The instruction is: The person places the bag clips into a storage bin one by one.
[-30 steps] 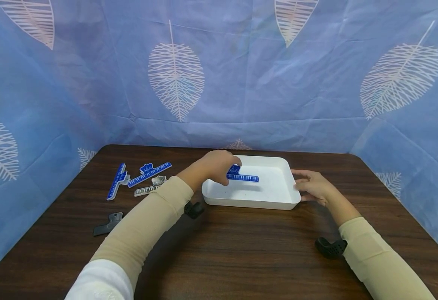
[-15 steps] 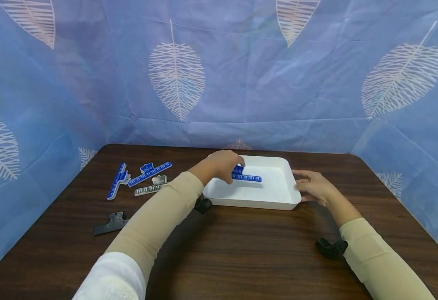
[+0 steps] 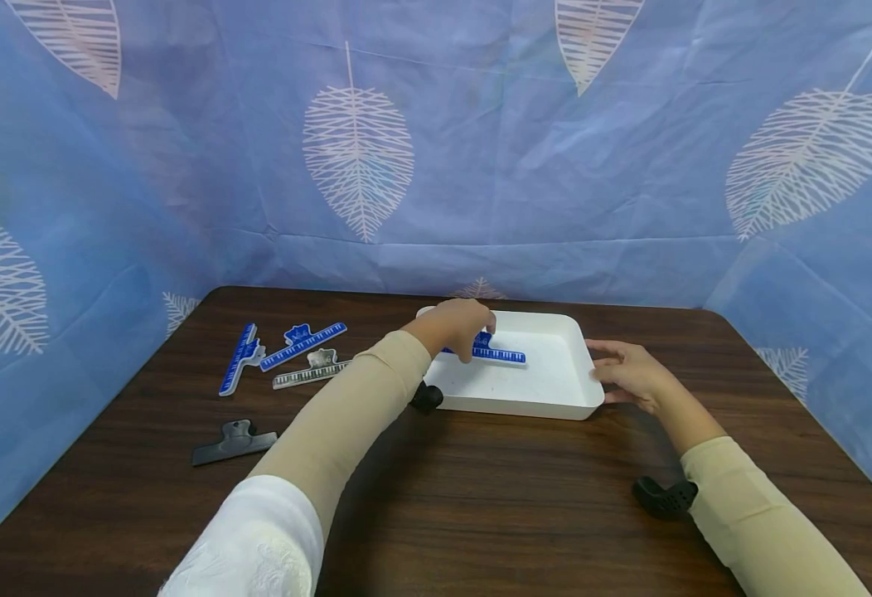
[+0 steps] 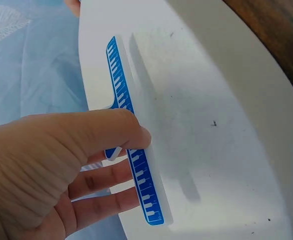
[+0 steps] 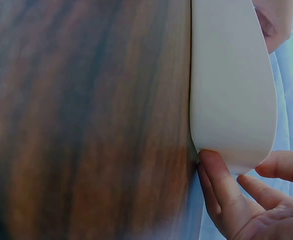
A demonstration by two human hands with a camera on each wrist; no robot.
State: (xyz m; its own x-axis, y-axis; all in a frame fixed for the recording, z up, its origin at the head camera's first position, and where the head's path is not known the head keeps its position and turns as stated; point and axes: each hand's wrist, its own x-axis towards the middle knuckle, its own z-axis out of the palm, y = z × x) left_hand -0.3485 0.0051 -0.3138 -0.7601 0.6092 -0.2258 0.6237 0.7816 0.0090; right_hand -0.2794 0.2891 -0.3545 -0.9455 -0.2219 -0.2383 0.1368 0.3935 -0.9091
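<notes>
My left hand (image 3: 457, 325) pinches a blue bulldog clip (image 3: 506, 356) with a piano-key pattern, over the white tray (image 3: 533, 402). In the left wrist view the thumb lies across the clip's long bar (image 4: 147, 192), with the other fingers behind it. The clip's shadow falls on the tray floor (image 4: 221, 150) beside it. My right hand (image 3: 630, 375) touches the tray's right end with its fingers extended. In the right wrist view the fingertips meet the outside of the tray wall (image 5: 231, 90), one low near the tabletop and one up near the rim.
Left on the dark wooden table (image 3: 518, 497) lie a blue-and-white clip (image 3: 238, 361), another blue piano-key clip (image 3: 305, 346), a clear piano-key clip (image 3: 309, 376) and a black clip (image 3: 234, 445). My left forearm passes beside them. A blue leaf-patterned cloth (image 3: 481, 166) hangs behind the table.
My left hand has moved slightly right over the tray with the blue clip, whose bar now shows on both sides of the hand. The right hand stays at the tray's end.
</notes>
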